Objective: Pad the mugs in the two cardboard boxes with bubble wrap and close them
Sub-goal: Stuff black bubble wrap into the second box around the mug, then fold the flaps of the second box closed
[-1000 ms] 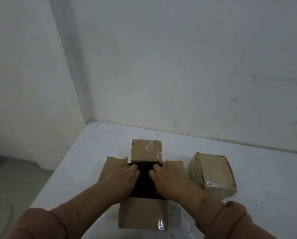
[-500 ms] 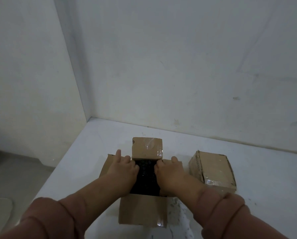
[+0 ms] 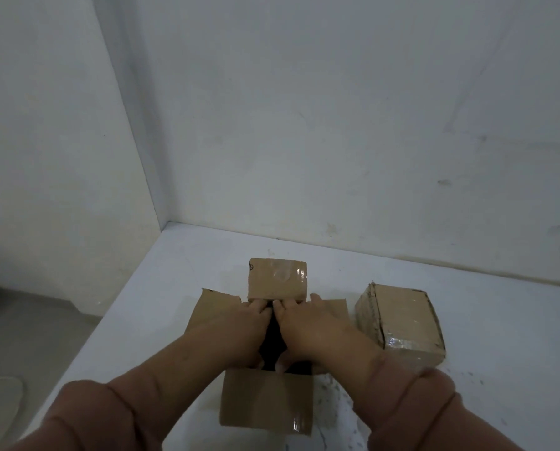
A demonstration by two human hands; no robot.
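An open cardboard box (image 3: 265,402) stands in the middle of the white table with its four flaps spread outward. Dark padding (image 3: 272,340) fills its opening; no mug is visible. My left hand (image 3: 239,330) and my right hand (image 3: 307,330) lie side by side on this padding and press on it. Their fingertips reach the base of the far flap (image 3: 277,278), and the thumbs point toward the near flap. A second cardboard box (image 3: 402,320) sits to the right, closed and taped.
The white table (image 3: 499,336) meets white walls at the back and left; its left edge (image 3: 119,320) drops to a grey floor. A translucent speckled sheet (image 3: 332,398), like bubble wrap, lies at the open box's near right corner.
Both hands slid forward over the dark padding to the far flap and came closer together, covering most of the opening. The boxes have not moved.
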